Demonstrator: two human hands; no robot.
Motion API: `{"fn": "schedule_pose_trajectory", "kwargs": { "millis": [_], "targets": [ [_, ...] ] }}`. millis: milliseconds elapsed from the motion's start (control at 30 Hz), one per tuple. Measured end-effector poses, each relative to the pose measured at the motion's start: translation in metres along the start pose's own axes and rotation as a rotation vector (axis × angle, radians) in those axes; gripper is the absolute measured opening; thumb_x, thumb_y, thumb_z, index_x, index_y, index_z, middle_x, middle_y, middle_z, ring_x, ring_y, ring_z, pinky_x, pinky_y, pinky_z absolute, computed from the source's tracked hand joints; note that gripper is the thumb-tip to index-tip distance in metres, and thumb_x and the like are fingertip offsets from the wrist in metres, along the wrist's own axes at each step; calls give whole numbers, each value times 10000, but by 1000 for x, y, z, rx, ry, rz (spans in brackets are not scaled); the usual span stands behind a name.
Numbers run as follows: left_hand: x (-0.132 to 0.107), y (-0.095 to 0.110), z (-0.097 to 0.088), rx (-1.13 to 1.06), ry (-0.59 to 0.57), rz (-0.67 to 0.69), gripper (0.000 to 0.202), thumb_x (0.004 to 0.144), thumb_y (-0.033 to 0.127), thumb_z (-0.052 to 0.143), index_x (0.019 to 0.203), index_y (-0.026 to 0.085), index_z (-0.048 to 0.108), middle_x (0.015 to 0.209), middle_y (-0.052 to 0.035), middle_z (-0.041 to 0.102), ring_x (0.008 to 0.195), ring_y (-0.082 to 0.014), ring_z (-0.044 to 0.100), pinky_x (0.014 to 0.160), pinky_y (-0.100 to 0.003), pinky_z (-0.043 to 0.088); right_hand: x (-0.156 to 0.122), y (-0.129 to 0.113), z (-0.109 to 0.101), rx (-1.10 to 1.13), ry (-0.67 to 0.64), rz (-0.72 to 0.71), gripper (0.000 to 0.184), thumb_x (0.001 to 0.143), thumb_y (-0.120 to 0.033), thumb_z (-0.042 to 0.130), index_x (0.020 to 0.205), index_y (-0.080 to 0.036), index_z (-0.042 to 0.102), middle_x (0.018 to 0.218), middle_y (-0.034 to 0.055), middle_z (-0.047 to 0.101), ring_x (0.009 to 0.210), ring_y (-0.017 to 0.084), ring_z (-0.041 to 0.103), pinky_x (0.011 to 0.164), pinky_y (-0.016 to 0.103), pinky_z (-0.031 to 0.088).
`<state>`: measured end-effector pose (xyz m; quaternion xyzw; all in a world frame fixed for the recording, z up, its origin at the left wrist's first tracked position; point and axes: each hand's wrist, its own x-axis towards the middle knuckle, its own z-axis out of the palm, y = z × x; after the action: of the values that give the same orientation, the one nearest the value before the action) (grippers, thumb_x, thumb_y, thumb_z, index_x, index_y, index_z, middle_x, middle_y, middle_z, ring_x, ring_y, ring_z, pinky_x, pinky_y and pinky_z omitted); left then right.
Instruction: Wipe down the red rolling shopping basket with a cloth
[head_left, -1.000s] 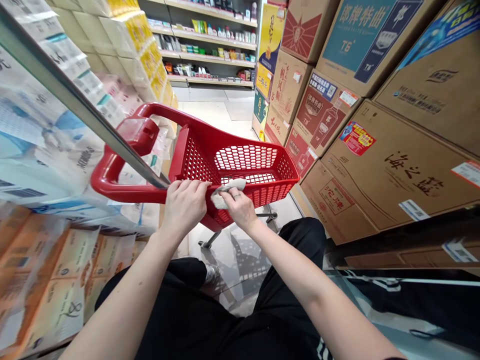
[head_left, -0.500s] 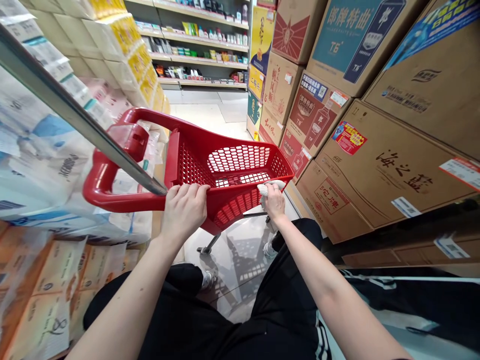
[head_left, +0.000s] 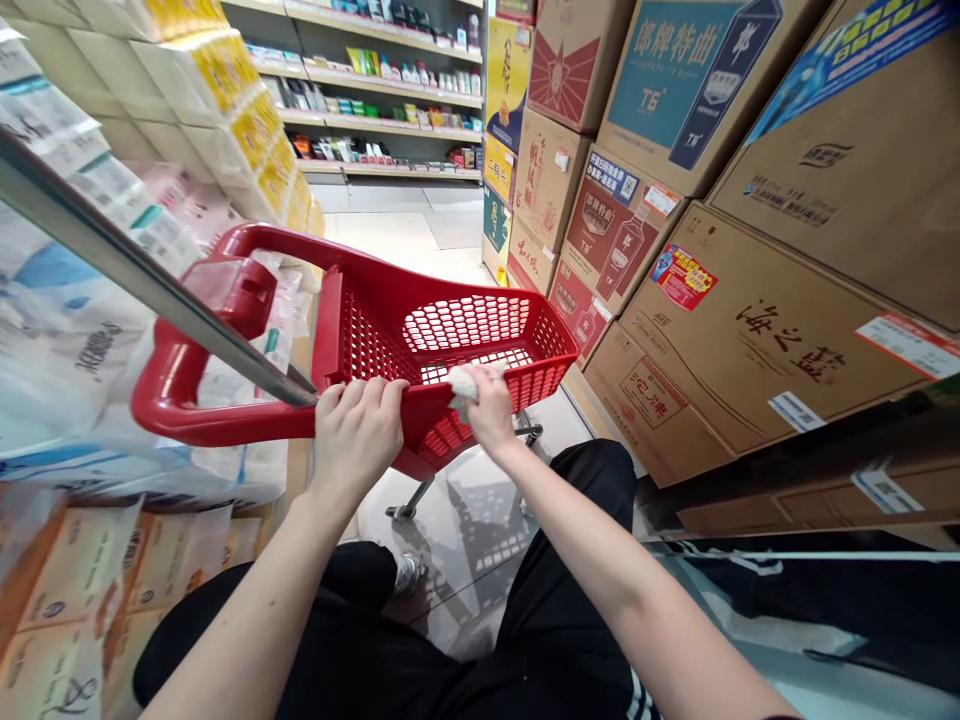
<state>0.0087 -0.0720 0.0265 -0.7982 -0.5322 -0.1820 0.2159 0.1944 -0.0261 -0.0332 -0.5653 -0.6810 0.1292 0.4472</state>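
Note:
In front of me stands a red plastic shopping cart (head_left: 450, 275) with a perforated basket and a looped handle at its left end. My left hand (head_left: 358, 430) is wrapped over the near rim, close to where a metal pole (head_left: 187, 310) meets the handle. A white cloth (head_left: 463, 385) is bunched in my right hand (head_left: 491, 408), which presses it on the same rim farther right. The fingertips of both hands are partly hidden. Inside the basket no goods show.
Stacked cartons (head_left: 750, 330) rise along the right side. On the left are piles of tissue packs (head_left: 247, 120) and plastic-wrapped packages (head_left: 75, 330). Shelves of bottles and tubes (head_left: 390, 75) stand at the back. Cart legs (head_left: 409, 500) rest on the tiled floor between my feet.
My right hand has slid the cloth left along the rim, nearer my left hand. The left hand keeps its grip. The cart sits slightly farther left and more tilted in view.

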Motion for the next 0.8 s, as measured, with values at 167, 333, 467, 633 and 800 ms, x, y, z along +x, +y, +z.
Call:
{"fn": "schedule_pose_trajectory", "kwargs": {
  "millis": [167, 333, 467, 633, 800],
  "targets": [
    [0, -8, -1, -11, 3, 7, 332, 867, 233, 365, 1117, 173, 575, 878, -132, 594, 884, -286, 514, 816, -438, 301, -5, -6, 2, -49, -122, -141, 434, 841, -81, 425, 1234, -218, 545, 1238, 56, 541, 1150, 150, 499, 1020, 268, 382],
    [-1, -13, -3, -121, 5, 2, 343, 869, 244, 357, 1127, 193, 578, 868, -133, 592, 900, -294, 519, 828, -446, 303, 8, 49, -28, -84, -63, -66, 419, 825, -68, 410, 1200, -179, 561, 1195, 70, 588, 1130, 151, 510, 1008, 275, 383],
    [-1, -12, -2, -152, -16, -32, 345, 868, 239, 365, 1138, 193, 574, 875, -132, 589, 915, -297, 516, 837, -445, 297, 24, 90, -52, -121, 23, 75, 401, 821, -90, 380, 1158, -168, 583, 1165, 78, 608, 1078, 176, 539, 969, 306, 396],
    [0, -7, -2, -28, -11, -10, 334, 865, 215, 364, 1131, 189, 564, 888, -124, 595, 897, -285, 516, 818, -432, 298, 27, 94, -55, -156, 110, 199, 358, 821, -120, 388, 1117, -160, 584, 1122, 90, 612, 1012, 197, 555, 904, 306, 412],
    [0, -7, -4, 57, -5, -21, 283, 874, 266, 388, 1074, 180, 569, 859, -118, 600, 865, -282, 517, 817, -435, 306, 16, 73, -42, -129, 60, 74, 301, 821, -145, 450, 1097, -176, 564, 1111, 79, 604, 1036, 195, 542, 915, 292, 398]
  ]
}}
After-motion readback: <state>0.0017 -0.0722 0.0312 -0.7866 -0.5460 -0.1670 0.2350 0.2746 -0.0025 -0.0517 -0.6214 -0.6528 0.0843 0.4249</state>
